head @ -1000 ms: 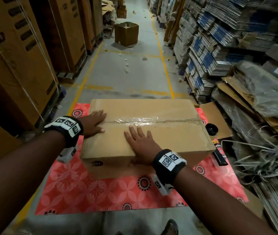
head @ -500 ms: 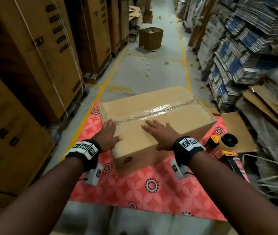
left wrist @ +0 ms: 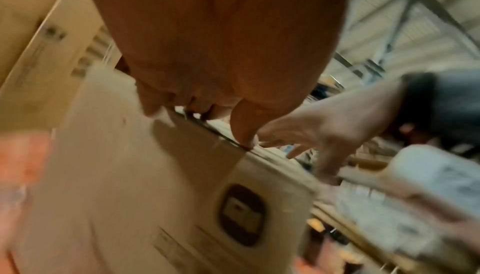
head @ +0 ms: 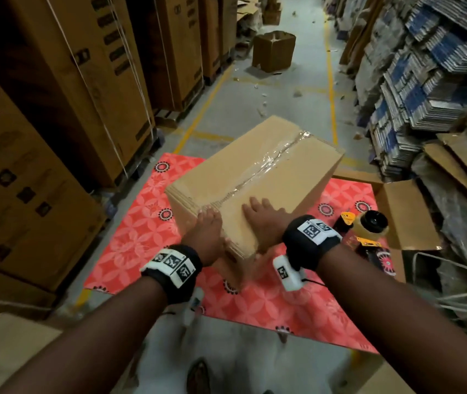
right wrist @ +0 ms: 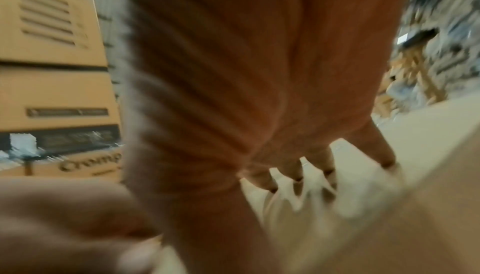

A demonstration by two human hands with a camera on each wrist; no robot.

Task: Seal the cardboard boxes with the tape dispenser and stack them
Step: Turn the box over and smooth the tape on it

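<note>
A brown cardboard box with clear tape along its top seam sits turned at an angle on the red patterned mat. My left hand rests on the near corner, fingers laid over the top edge. My right hand lies flat on the box top with fingers spread. The tape dispenser, yellow and black with a tan roll, lies on the mat to the right of my right wrist. The box fills the blurred left wrist view.
Tall stacked cartons line the left side. Bundles of flattened cardboard and loose sheets pile up on the right. An open flat carton lies beside the mat. A small box stands down the aisle. Another carton sits at bottom left.
The box has been rotated on the mat, its far end swinging away to the right. Both hands have come close together at its near corner. The view shifted left.
</note>
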